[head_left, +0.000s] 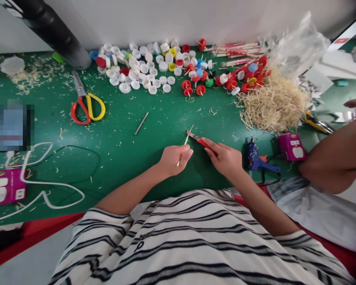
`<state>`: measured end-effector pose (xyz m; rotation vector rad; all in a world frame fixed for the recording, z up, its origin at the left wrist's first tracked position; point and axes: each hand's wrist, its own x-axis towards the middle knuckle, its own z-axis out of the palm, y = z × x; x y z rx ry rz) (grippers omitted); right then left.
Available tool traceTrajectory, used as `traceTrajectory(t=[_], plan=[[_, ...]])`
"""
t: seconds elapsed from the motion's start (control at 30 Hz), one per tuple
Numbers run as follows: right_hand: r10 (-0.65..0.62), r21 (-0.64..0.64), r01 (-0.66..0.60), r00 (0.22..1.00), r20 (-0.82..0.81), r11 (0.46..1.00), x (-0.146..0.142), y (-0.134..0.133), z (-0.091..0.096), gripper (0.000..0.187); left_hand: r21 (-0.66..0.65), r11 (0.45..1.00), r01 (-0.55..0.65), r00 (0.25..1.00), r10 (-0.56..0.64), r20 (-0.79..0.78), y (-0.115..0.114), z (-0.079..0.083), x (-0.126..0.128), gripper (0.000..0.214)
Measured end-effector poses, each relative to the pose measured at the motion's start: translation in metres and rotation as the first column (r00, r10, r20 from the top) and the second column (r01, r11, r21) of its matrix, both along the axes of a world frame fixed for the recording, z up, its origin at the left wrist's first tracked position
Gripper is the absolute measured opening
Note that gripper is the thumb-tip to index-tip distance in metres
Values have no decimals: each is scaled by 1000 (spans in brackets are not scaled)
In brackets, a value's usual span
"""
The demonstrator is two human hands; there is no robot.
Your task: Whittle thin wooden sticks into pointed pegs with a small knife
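Over the green table [118,134], my left hand [175,159] is closed round a thin wooden stick [191,129], whose pointed end sticks out past the fist. My right hand [225,158] grips a small knife [202,142] by its red handle. The knife's blade lies against the stick near its tip, or very close to it. A metal nail [141,123] lies on the table beyond my left hand. To the right of my right hand rests a blue glue gun [256,158].
Bottle caps [142,69], red-capped pieces on sticks [200,90] and a heap of wood shavings [273,103] line the back. Scissors [87,105], a black bottle [56,33], a phone [12,126] and a cabled purple box [8,186] are left. Another person's arm [338,146] reaches in at right.
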<state>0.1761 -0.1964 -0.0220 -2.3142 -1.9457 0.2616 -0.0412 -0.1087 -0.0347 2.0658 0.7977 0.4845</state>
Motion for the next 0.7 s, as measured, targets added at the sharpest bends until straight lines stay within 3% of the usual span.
traceTrajectory(t=[0.13, 0.23, 0.37, 0.5, 0.57, 0.63, 0.7], plan=[[12, -13, -12, 1000, 2, 1000, 0, 0, -1, 49, -132, 989, -60, 993, 72, 90, -5, 1, -3, 57], [27, -14, -27, 1000, 4, 1000, 0, -1, -1, 49, -294, 950, -108, 970, 166, 179, -6, 0, 0, 61], [42, -18, -42, 999, 11, 999, 0, -2, -1, 50, -577, 805, -139, 851, 396, 346, 1, 1, 10, 68], [61, 2, -61, 996, 62, 998, 0, -3, -3, 51, -721, 683, -118, 739, 546, 396, 13, 23, 3, 74], [70, -1, -70, 994, 81, 998, 0, -3, -4, 51, -717, 694, -68, 694, 549, 465, 21, 40, -9, 74], [79, 3, -79, 994, 74, 997, 1, -4, -5, 51, -673, 731, -113, 628, 577, 522, 29, 53, -22, 74], [81, 19, -82, 995, 53, 996, 2, -4, -6, 50, -642, 749, -167, 613, 589, 527, 38, 57, -30, 76]])
